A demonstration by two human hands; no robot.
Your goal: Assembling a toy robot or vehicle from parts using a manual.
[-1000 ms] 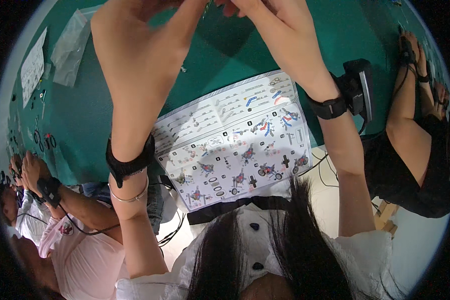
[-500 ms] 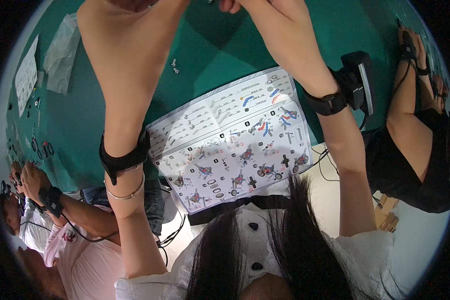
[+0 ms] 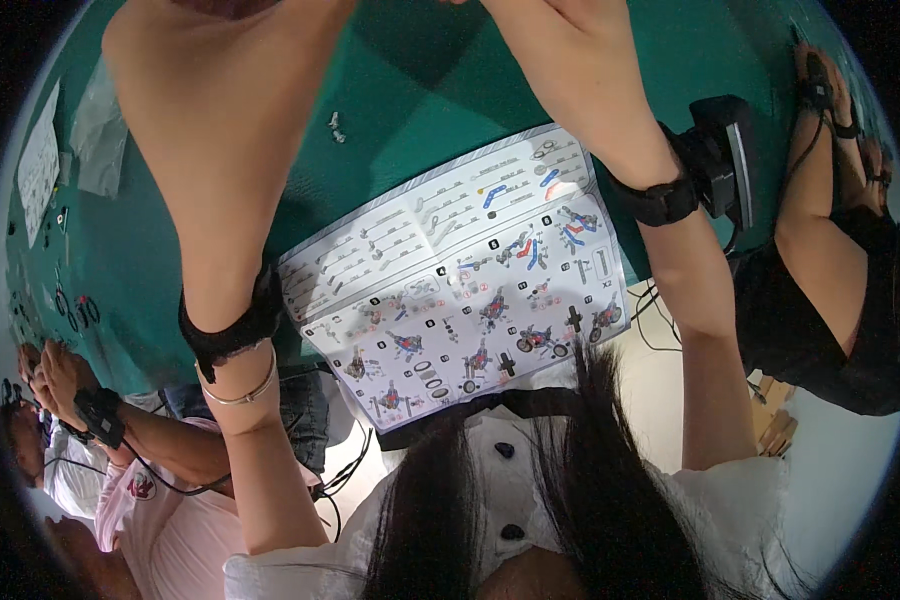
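Item: left hand [image 3: 210, 75], one, back upward, reaching past the upper edge. Its fingers lie outside my view, so I cannot tell how far they are open or whether they hold anything.

Item: right hand [image 3: 575, 65], one, well to the right of the left hand, likewise cut off by the upper edge. I see the wrist side only (the fingertips escape me here too), and its opening and any hold remain unreadable to me.

Item: small metal parts [image 3: 338, 128], a grey cluster, lying between the hands, just beside the left one and apart from it.

Item: instruction sheet [image 3: 425, 240], white, printed with coloured assembly drawings, lying below and between the hands, its upper right corner near the right wrist.

Item: table [image 3: 400, 110], green-topped, under both hands.

Item: black strap [image 3: 232, 325], around the left wrist, with a silver bracelet [image 3: 245, 395] farther up that forearm.

Item: black wristband [image 3: 660, 203], around the right wrist; a dark boxy device [image 3: 720, 160] sits just to its right.

Item: clear plastic bag [image 3: 95, 145], left of the left hand; beyond it, a white paper [image 3: 38, 175].

Item: co-worker's hands [image 3: 62, 380], together, at my far left, lower than the left hand.
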